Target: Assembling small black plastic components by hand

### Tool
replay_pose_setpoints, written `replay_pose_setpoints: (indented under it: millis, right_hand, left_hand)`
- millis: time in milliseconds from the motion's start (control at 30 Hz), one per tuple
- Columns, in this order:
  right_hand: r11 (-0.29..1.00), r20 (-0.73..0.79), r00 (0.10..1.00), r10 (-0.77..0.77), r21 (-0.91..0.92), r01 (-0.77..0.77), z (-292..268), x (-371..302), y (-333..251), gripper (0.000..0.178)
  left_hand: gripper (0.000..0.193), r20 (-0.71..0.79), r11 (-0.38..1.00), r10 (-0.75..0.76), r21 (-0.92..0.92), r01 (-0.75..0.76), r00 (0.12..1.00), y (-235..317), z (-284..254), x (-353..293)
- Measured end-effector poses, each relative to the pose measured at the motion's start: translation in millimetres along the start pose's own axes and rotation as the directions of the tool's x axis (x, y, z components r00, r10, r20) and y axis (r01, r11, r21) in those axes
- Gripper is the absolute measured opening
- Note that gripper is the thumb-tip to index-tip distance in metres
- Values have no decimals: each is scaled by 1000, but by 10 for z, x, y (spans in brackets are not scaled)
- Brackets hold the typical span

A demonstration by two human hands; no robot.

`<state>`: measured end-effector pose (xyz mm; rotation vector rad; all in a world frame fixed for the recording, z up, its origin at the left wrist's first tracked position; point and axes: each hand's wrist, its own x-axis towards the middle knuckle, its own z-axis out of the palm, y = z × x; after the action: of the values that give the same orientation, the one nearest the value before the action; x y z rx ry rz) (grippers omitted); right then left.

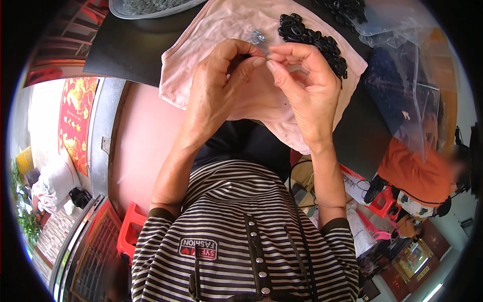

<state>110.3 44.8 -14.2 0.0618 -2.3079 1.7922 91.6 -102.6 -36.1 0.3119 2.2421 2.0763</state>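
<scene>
My left hand [226,68] and my right hand [304,73] meet fingertip to fingertip above a pink cloth [211,27]. Both are closed in a pinch on something tiny between the thumbs and forefingers, too small to name. Just beyond my left fingertips lies a little heap of small silvery metal pieces [257,36] on the cloth. Behind my right hand a pile of black ring-shaped pieces [307,36] stretches along the cloth's right side, partly hidden by that hand.
The cloth covers part of a dark table [128,43]. At the far left stands a grey tray [151,11] of small pieces. More black pieces [347,10] lie far right, beside clear plastic bags [402,55]. A red stool [132,229] is left of me; a person in orange [415,168] is at right.
</scene>
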Motion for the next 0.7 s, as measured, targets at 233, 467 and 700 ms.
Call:
replay_pose_setpoints:
  millis: [233, 467, 700]
  right_hand:
    - [993, 10, 998, 69, 94, -69, -28, 6, 33, 19]
    - [996, 3, 996, 85, -26, -85, -122, 34, 37, 18]
    - [993, 63, 992, 114, -28, -112, -153, -21, -18, 23]
  left_hand:
    - [11, -15, 995, 13, 104, -12, 1000, 35, 0, -17]
    - [17, -22, 897, 179, 415, -154, 984, -21, -74, 53]
    - [16, 0, 986, 88, 141, -87, 996, 40, -55, -23]
